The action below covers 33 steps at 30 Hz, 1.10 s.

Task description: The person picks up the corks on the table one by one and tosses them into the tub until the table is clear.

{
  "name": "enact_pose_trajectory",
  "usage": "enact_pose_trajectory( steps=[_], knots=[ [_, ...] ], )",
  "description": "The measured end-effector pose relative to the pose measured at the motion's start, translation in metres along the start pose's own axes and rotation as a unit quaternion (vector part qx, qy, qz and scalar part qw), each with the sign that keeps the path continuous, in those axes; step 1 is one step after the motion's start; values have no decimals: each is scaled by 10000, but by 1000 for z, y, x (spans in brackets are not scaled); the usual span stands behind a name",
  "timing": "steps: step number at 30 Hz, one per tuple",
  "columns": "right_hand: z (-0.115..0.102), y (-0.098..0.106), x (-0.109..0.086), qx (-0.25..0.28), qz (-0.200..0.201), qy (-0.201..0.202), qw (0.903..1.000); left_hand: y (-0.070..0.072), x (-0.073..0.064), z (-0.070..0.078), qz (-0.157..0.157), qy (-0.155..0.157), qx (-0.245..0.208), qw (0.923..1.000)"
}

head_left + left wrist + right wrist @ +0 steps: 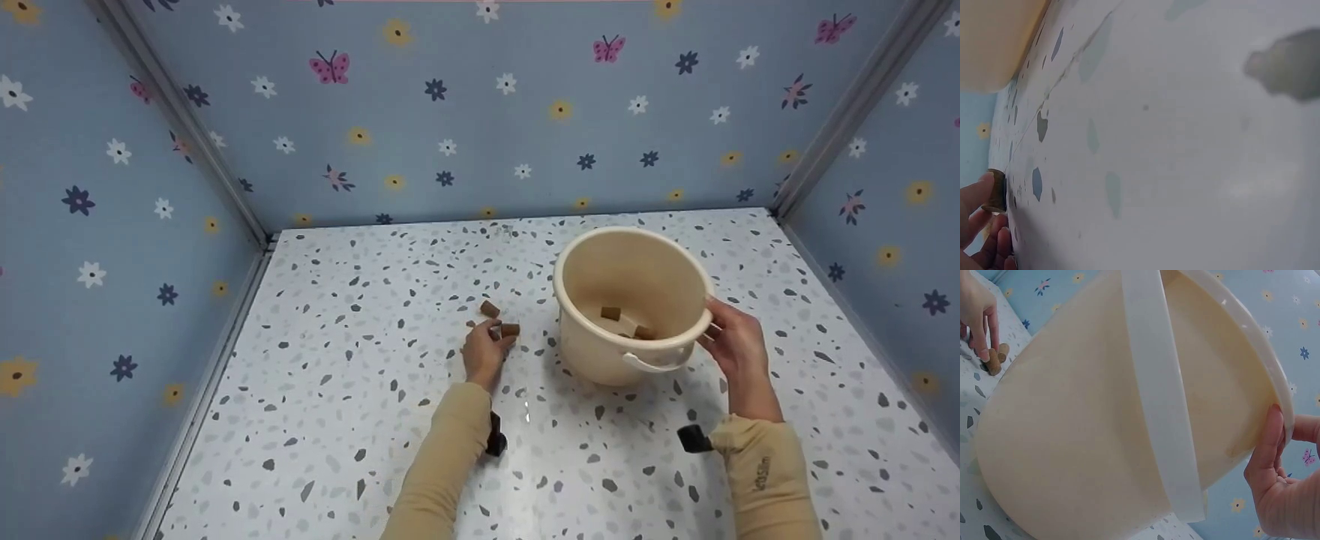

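A cream bucket (592, 352) with a white handle (1157, 394) stands on the right of the speckled tabletop. My right hand (739, 341) grips its rim from the right, with fingers on both sides of the wall. Inside the bucket lie several brown corks (610, 313). Left of the bucket, my left hand (486, 352) pinches a cork (510, 329) at the table surface; the left wrist view shows fingertips on this cork (997, 191). Just behind that hand lies another cork (490, 308). A small brown bit beside the fingers is mostly hidden.
White tabletop (337, 360) with grey specks spreads around both hands. Blue walls patterned with flowers and butterflies (480, 112) enclose it at the back and both sides. Black wrist devices (694, 439) sit at the sleeves.
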State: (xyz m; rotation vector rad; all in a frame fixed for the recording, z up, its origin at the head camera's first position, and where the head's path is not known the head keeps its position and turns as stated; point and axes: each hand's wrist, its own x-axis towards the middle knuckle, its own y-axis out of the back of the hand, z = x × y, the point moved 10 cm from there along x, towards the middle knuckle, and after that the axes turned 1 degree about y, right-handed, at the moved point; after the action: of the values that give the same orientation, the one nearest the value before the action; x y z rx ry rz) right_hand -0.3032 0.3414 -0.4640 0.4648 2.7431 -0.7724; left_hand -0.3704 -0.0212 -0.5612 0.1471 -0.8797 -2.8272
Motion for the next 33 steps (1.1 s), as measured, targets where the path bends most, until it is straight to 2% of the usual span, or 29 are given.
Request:
enact_pose_trajectory(
  steps=[4,7,8,11,19,27,33],
  knots=[
    [1,1,2,-30,-21,70,10000,0,0,-3,120,158,95,9998],
    [3,6,9,-132,15,141,9998,0,-1,-5,219,246,109,9994],
    [5,11,17,-70,-128,213,9997,0,0,-5,244,261,103,9993],
    [6,14,20,-94,-103,235,9996,0,0,-6,260,285,69,9992],
    [0,0,1,-22,-47,98,9999,-1,0,-7,191,399,-28,9990],
    [0,0,0,38,-12,24,10000,0,1,-6,134,478,-108,9987],
    [-1,-2,-1,92,-113,59,9999,4,2,0,116,345,-252,9990]
  ],
)
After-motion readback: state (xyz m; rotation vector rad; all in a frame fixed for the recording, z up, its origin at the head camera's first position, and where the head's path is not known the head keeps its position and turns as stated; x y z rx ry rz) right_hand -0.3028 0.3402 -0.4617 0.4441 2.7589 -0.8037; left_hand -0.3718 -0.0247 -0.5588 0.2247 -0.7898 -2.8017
